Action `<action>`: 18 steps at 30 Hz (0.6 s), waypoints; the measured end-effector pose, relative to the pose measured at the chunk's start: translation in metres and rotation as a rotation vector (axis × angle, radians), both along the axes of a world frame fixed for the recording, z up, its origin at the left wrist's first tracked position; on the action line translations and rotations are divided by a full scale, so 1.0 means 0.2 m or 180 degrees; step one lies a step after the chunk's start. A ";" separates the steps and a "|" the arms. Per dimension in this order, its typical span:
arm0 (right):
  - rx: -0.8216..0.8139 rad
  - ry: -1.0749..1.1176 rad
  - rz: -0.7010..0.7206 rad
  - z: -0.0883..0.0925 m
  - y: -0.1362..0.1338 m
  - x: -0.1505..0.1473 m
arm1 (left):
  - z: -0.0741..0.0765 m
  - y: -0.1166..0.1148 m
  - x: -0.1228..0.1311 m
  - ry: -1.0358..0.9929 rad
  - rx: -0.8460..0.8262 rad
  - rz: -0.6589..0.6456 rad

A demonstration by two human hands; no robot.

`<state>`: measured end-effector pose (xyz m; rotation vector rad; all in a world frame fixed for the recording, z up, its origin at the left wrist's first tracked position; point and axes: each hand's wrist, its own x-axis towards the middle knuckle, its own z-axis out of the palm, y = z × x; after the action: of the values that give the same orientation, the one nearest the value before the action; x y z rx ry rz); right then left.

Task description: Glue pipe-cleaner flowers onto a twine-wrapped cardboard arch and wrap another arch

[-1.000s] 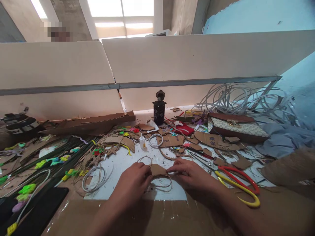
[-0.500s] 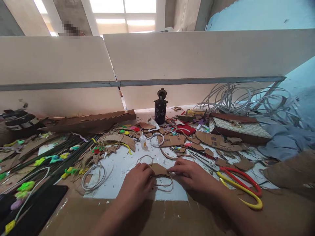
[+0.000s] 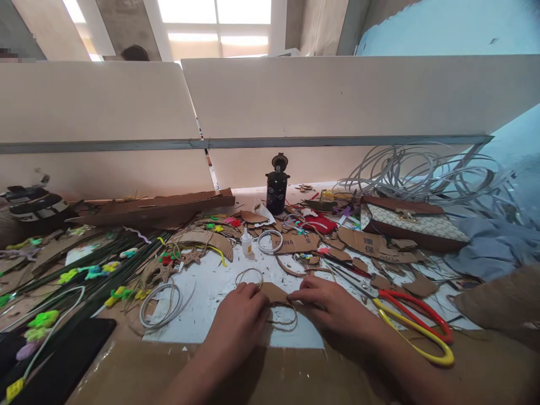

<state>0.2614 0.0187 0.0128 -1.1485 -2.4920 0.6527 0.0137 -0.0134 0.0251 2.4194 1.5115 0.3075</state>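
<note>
Between my hands is a small piece of brown cardboard, with thin twine looping from it toward me and up past my left fingers. My left hand is closed on the cardboard's left end, its fingertips partly hidden behind the knuckles. At the right end, my right hand pinches the cardboard's edge with the twine, thumb and forefinger together. A white glue bottle stands beyond my left hand, next to a white ring. Scissors with red and yellow handles lie right of my right hand.
Cardboard scraps cover the table's far side. A black bottle with its lid up stands by the partition. A handbag and coiled tubing are at the right. Colourful fuzzy flowers and a white coil lie left.
The hands and cardboard keep nearly the same pose; my left hand has edged slightly rightward. The whole view has shifted a little. A head beyond the partition appears in a different spot.
</note>
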 end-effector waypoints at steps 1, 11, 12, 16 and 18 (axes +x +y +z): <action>-0.0009 -0.0017 0.0008 0.00 0.00 0.00 | -0.01 0.00 0.00 0.0031 0.0046 -0.0018; 0.0047 -0.0126 0.0005 -0.01 0.00 0.00 | -0.01 0.05 0.05 0.0014 0.0135 -0.0345; 0.0037 -0.0133 0.0006 -0.01 0.00 0.00 | -0.01 0.05 0.05 0.0000 0.0126 -0.0371; 0.0004 -0.0151 -0.0018 -0.01 0.00 0.00 | 0.00 0.07 0.06 0.0036 0.0131 -0.0481; 0.0009 -0.0156 -0.0029 -0.01 0.00 0.00 | -0.01 0.08 0.06 0.0106 0.0109 -0.0500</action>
<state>0.2614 0.0189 0.0110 -1.1878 -2.5259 0.6258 0.0255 0.0018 0.0240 2.5636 1.3293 0.2637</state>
